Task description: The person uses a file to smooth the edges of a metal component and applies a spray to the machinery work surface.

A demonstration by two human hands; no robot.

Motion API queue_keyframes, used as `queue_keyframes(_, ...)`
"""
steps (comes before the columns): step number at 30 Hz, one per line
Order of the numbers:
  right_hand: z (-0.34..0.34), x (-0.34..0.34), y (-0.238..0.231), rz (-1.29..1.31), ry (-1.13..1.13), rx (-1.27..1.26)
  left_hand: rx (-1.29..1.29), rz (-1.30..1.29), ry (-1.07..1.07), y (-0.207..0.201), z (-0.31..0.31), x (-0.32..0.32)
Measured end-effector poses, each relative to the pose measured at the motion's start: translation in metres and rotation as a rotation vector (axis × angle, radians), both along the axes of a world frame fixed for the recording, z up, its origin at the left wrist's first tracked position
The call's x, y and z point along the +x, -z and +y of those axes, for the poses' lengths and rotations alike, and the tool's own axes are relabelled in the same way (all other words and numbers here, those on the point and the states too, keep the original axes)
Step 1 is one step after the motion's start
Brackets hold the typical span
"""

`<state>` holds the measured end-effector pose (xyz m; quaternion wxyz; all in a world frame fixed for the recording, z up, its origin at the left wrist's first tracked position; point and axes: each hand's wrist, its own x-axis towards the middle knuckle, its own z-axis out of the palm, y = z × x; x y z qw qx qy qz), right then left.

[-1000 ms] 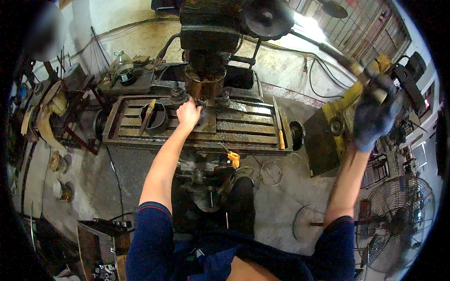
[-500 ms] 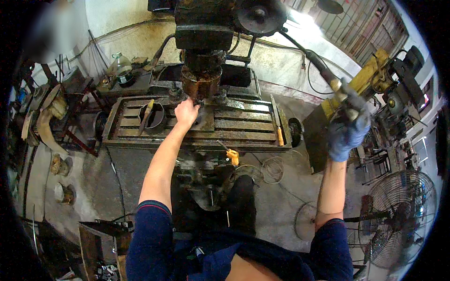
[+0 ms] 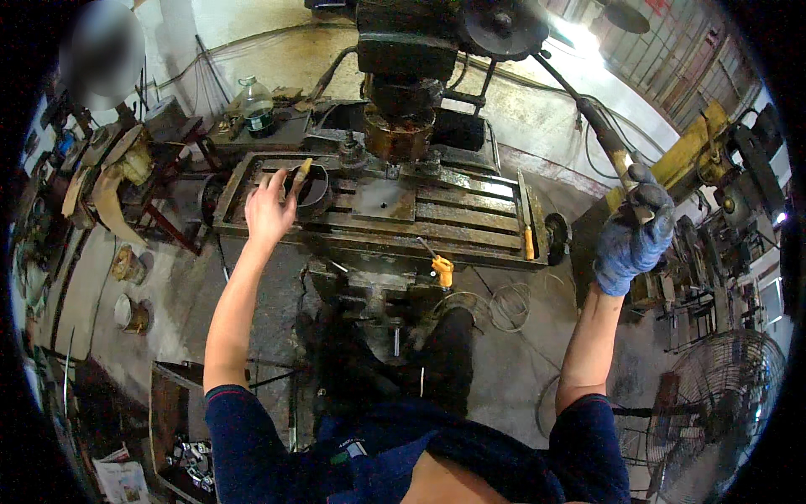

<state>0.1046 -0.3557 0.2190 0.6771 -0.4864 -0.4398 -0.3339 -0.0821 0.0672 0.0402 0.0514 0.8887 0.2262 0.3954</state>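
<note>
My bare left hand (image 3: 270, 210) is at the left end of the machine's slotted table (image 3: 470, 220), its fingers apart. It is beside a brush (image 3: 303, 171) with a yellow handle, which lies across a round dark pot (image 3: 317, 198); whether the fingers touch the brush is unclear. My right hand (image 3: 631, 244), in a blue-grey glove, is closed around the end of a long lever (image 3: 598, 130) that slopes down from the machine head. A flat metal plate (image 3: 384, 202) with a small hole lies beneath the spindle (image 3: 398, 134).
A yellow-handled tool (image 3: 529, 242) lies along the table's right end. A yellow air gun (image 3: 442, 270) hangs at the front edge, near a coiled hose (image 3: 509, 307). A fan (image 3: 714, 412) stands at the lower right. A plastic bottle (image 3: 257, 109) is behind on the left.
My left hand has moved from below the spindle leftward to the brush and pot. My right hand stays on the lever. The view has shifted, so the machine appears farther right.
</note>
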Motion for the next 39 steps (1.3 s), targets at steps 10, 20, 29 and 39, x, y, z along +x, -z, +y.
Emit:
queue_keyframes(10, 0.008, -0.002, -0.004, -0.001, 0.003, 0.025, -0.167, 0.278, -0.02, 0.023, 0.025, -0.017)
queue_keyframes(20, 0.008, -0.006, -0.003, 0.004, 0.064, 0.025, -0.52, -0.087, 0.201, 0.017, -0.048, 0.08)
queue_keyframes(29, 0.007, -0.007, 0.011, 0.056, -0.037, 0.056, -0.506, -0.053, 0.137, 0.038, -0.065, 0.117)
queue_keyframes(39, 0.004, -0.003, 0.029, 0.114, -0.108, 0.049, -0.537, -0.012, 0.199, 0.035, -0.062, 0.096)
